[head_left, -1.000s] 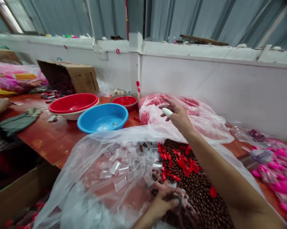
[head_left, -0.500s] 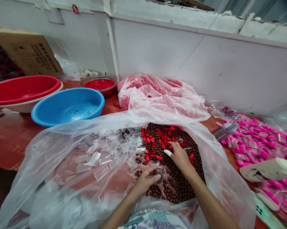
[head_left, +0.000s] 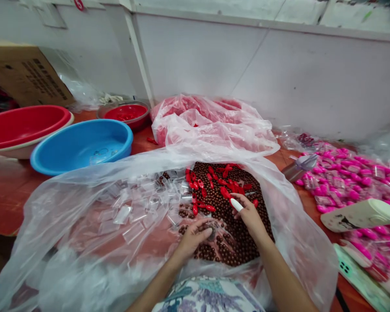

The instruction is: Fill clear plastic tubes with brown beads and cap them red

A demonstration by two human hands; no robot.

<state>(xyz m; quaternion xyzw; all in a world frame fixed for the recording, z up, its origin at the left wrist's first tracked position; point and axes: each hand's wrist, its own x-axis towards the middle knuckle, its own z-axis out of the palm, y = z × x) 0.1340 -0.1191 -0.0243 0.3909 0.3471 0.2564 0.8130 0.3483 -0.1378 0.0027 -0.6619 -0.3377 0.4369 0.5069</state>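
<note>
My right hand [head_left: 249, 216], a white cover on one finger, pinches a small red plastic piece [head_left: 225, 193] just above a spread of brown beads [head_left: 246, 247]. Other red pieces [head_left: 235, 186] like it lie on the beads beyond the fingertips. My left hand [head_left: 194, 237] is closed at the near left edge of the beads, around a small clear plastic case [head_left: 211, 232] that the fingers partly cover. Several clear plastic cases [head_left: 133, 232] lie heaped left of the beads. Everything rests on a spread clear plastic bag [head_left: 298, 242].
A blue basin [head_left: 81, 147] and a red basin [head_left: 26, 125] stand at the left, near a red bowl [head_left: 126, 113]. Behind the beads lies a bag of red pieces [head_left: 211, 121]. Pink packed pieces [head_left: 353, 182], a white bottle [head_left: 360, 215] and a phone [head_left: 360, 273] are at the right.
My right hand has lifted a red piece from the pile and drawn it slightly back toward me. My left hand stays nearly in place. The view has tilted a little downward.
</note>
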